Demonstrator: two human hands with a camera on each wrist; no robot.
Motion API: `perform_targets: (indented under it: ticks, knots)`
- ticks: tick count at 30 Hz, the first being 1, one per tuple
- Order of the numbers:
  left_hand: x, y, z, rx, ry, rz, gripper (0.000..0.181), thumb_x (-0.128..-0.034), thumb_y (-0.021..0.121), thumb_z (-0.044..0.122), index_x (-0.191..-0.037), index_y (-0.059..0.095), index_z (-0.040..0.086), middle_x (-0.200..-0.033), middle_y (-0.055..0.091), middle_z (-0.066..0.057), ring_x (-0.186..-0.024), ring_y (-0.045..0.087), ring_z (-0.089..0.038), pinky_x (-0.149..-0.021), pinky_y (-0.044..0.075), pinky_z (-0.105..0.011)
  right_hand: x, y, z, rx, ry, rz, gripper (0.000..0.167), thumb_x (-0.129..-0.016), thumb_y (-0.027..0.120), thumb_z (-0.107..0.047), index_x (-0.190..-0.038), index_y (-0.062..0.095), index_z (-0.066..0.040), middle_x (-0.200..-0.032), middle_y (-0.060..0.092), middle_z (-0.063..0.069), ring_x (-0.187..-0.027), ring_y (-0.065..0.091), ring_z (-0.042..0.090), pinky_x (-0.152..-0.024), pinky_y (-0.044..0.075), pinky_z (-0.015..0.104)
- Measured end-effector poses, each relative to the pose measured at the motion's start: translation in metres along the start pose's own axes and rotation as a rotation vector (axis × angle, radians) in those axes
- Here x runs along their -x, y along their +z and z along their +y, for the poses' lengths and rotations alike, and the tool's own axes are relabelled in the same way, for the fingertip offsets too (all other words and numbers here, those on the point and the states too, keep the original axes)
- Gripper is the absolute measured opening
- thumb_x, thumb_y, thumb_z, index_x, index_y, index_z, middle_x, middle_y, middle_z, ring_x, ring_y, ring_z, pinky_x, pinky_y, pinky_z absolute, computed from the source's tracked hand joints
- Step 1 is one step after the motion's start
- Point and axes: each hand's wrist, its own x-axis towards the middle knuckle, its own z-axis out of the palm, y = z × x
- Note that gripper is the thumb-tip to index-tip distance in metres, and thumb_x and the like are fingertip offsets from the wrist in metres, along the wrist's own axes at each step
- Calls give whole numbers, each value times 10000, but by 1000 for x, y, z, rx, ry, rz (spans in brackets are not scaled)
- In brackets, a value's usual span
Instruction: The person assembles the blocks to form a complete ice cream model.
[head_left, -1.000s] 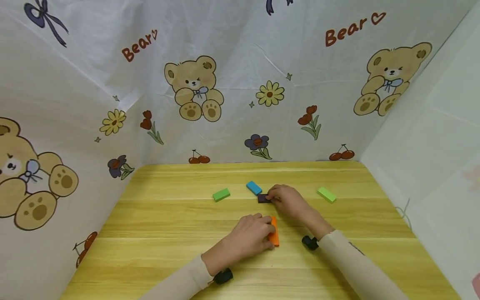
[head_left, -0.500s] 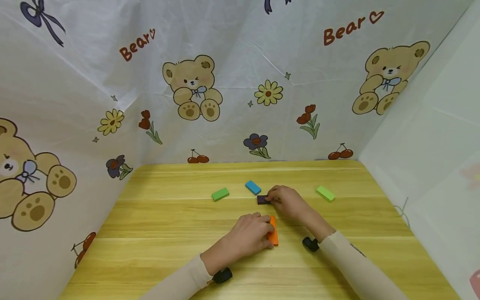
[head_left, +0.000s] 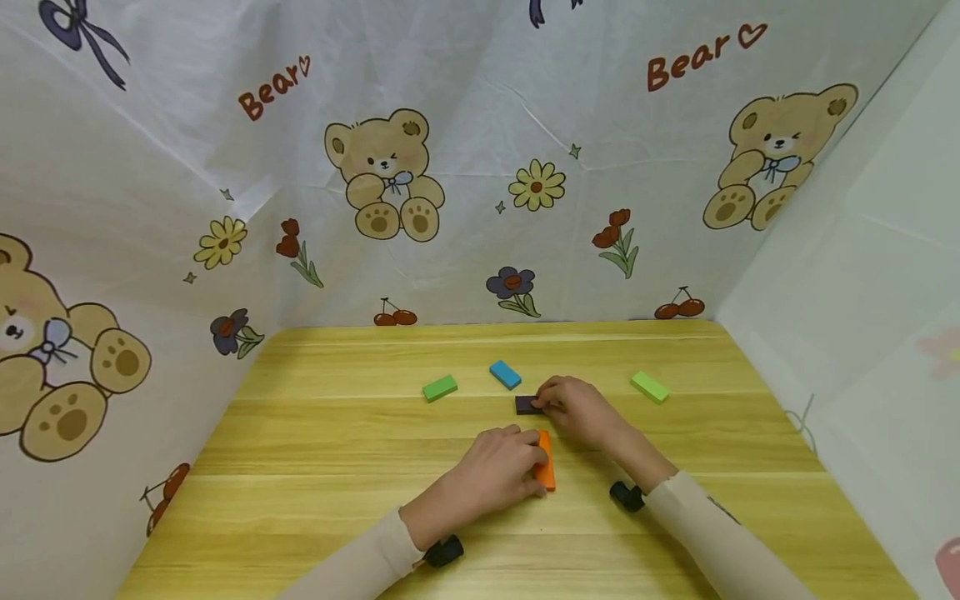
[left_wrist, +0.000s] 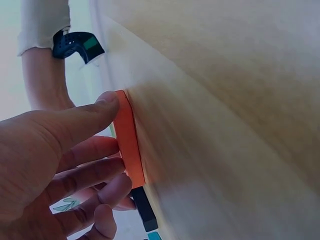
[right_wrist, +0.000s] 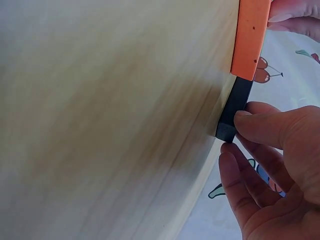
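Wood-grain surface (head_left: 337, 500), backed by white cloth (head_left: 465, 50) printed with bears and flowers. On the surface, beyond the orange block (head_left: 550, 467): green block (head_left: 439, 388), blue block (head_left: 506, 375) and lime block (head_left: 649, 387), well apart. Left hand (head_left: 501, 467): partly closed, gripping the orange block, thumb at its near end, fingers against its left side. Right hand (head_left: 573, 406): thumb and forefinger pinched on right end of dark block (head_left: 527, 406), just beyond the orange block. Head view: strip of surface between both held blocks. Right wrist view only: small dark specks on orange face.
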Motion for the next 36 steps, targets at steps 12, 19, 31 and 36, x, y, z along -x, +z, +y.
perform_targets:
  ticks: [12,19,31,36]
  knots:
    - [-18,-9,-24,2,-54,99,241,-1044,710,445,-1198,791,279,-1130,732,110,-933,663,-86,-727,552,-235,2,3,4,-2,-38,29,137,-994,743,-28,-1048,845,-102,-1191,782,76,-1122,736,307,-988,608,507]
    - [-42,0,-50,-199,-109,112,190,-1023,755,378,-1180,793,278,-1078,749,87,-923,682,-133,-729,589,-274,6,5,7,-15,-49,62,138,-969,764,-6,-1040,840,-96,-1153,797,66,-1076,756,284,-951,624,477]
    - [-47,2,-67,-39,-148,96,62,-976,823,261,-1026,807,228,-979,798,60,-868,736,-149,-692,602,-314,3,2,11,-101,4,38,134,-970,784,-50,-1088,831,-91,-1167,812,79,-1046,787,268,-898,650,417]
    - [-49,5,-70,36,-189,67,82,-981,817,293,-1039,826,236,-992,812,60,-873,742,-153,-700,596,-304,5,2,15,-130,54,9,197,-969,795,-71,-1164,812,-88,-1188,807,98,-1064,784,262,-906,649,407]
